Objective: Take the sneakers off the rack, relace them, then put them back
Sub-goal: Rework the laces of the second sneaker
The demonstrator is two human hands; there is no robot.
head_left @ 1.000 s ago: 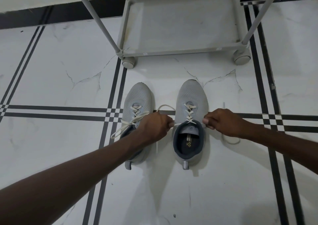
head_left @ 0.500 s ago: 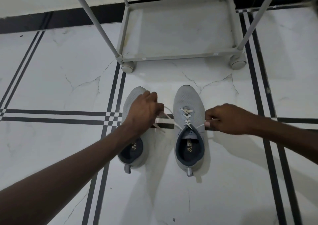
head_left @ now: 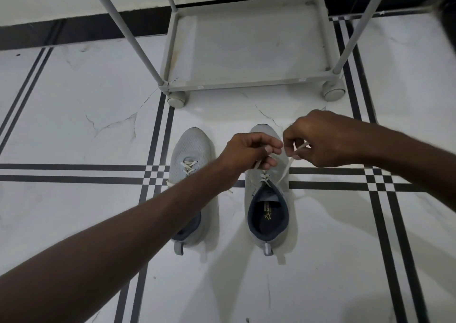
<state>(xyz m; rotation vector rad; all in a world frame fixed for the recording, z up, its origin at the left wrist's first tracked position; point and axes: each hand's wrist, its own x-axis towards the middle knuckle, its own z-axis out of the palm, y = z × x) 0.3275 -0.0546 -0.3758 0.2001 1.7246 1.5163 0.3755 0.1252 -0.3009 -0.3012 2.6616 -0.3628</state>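
Observation:
Two light grey sneakers stand side by side on the floor, toes pointing at the rack. The left sneaker [head_left: 191, 154] is partly under my left forearm, its white lace loosely crossed. The right sneaker [head_left: 267, 211] has its dark opening showing. Over its toe my left hand [head_left: 249, 153] pinches one end of its white lace [head_left: 286, 172], and my right hand [head_left: 323, 141] pinches the other end. Both hands nearly touch above the shoe.
A light grey wheeled shoe rack [head_left: 246, 84] stands just beyond the sneakers, its bottom shelf bare, with slanted posts rising left and right. The floor is white marble tile with black stripe lines. A dark skirting runs along the wall behind.
Both hands have come together from either side of the right sneaker and now meet above its toe, lifting the lace ends forward and up.

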